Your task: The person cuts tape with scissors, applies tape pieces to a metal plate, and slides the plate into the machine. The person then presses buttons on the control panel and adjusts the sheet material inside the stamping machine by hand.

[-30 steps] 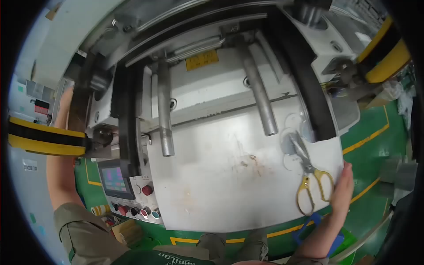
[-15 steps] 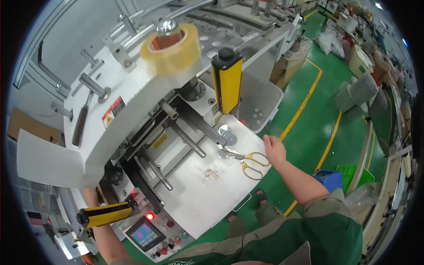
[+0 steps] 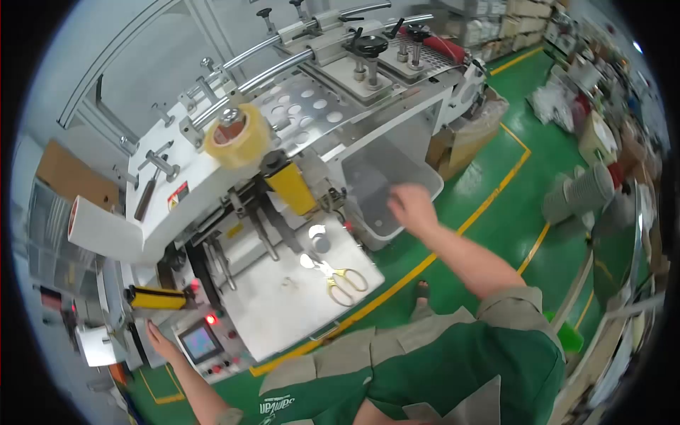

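My right hand (image 3: pixel 414 207) is over the near rim of a grey plastic bin (image 3: pixel 433 185) beside the machine. Motion smears its fingers, and I cannot make out anything in them. My left hand (image 3: pixel 161 341) is low at the left, next to the control panel (image 3: pixel 200 341) and below a yellow-and-black bar (image 3: pixel 157 297). Its fingers look stretched out, with nothing visible in them. Yellow-handled scissors (image 3: pixel 341 280) lie on the white machine table (image 3: pixel 265 312), near several round silvery discs (image 3: pixel 320 242).
A roll of yellowish tape (image 3: pixel 237 142) sits on the machine's top. Behind it, a perforated sheet (image 3: pixel 301 106) runs beneath rails and black knobs (image 3: pixel 370 47). A cardboard box (image 3: pixel 464 142) stands past the bin. Yellow lines (image 3: pixel 489 202) mark the green floor.
My right hand has moved from the table's right edge to above the bin. My left hand has come down from behind the yellow bar. The view has shifted, showing more of the machine's rear.
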